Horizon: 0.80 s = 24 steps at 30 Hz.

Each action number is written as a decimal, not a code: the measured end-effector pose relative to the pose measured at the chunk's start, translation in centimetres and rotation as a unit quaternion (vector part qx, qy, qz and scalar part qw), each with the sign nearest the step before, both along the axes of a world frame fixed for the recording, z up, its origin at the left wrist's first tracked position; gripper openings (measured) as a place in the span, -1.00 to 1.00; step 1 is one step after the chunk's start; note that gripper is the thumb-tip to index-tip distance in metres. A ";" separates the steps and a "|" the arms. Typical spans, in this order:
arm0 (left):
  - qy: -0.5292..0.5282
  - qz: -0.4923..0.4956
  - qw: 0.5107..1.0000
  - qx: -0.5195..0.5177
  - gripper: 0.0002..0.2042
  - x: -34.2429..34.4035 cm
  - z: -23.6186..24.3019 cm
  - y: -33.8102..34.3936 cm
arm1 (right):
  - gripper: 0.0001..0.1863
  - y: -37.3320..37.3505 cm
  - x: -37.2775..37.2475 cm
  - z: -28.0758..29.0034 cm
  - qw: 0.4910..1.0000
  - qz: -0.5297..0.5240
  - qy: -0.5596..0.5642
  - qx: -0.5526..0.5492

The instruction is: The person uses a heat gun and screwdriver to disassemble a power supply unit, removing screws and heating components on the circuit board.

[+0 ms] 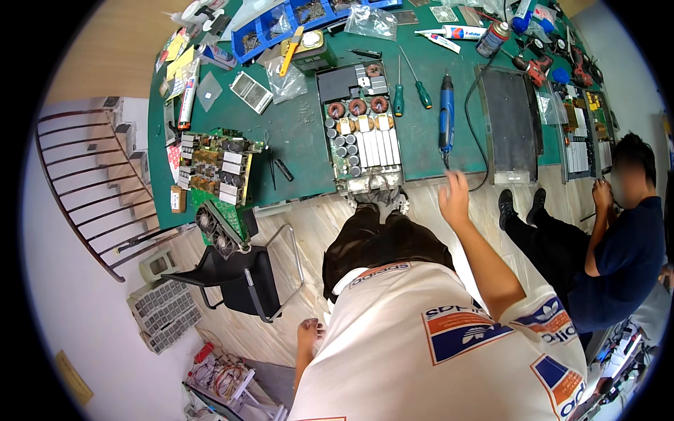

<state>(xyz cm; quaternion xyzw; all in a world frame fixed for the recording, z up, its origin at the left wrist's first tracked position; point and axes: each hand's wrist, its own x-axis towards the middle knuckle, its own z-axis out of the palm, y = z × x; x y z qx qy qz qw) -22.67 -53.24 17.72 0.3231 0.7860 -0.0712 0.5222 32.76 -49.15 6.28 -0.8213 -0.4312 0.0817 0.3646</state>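
Observation:
My right hand reaches forward at the bench's front edge, fingers stretched out and nothing seen in them. Just beyond its fingertips lies a blue corded electric screwdriver, its black cord looping to the right. My left hand hangs low beside my body, away from the bench, with loosely bent fingers and no object visible in it. In front of me, at the bench edge, an open power module shows copper coils, capacitors and pale heat sinks. Two green-handled screwdrivers lie between the module and the electric screwdriver.
Circuit boards with fans overhang the green bench at left, above a black chair. A dark metal panel lies right. Blue parts bins and a spray can stand behind. A co-worker sits at right.

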 end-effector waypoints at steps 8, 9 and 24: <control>-0.089 -0.047 0.987 0.124 -0.78 3.1 -2.9 9.4 | -0.76 -24.1 1.2 -15.1 0.750 -0.118 0.438 -0.481; -0.082 -0.056 0.983 0.155 -0.78 2.4 -1.6 10.3 | -0.77 -23.7 -0.5 -14.2 0.739 -0.109 0.448 -0.492; -0.139 0.043 0.979 0.142 -0.79 -8.7 -7.0 12.1 | -0.79 -4.0 -6.2 -2.8 0.832 -0.130 0.476 -0.254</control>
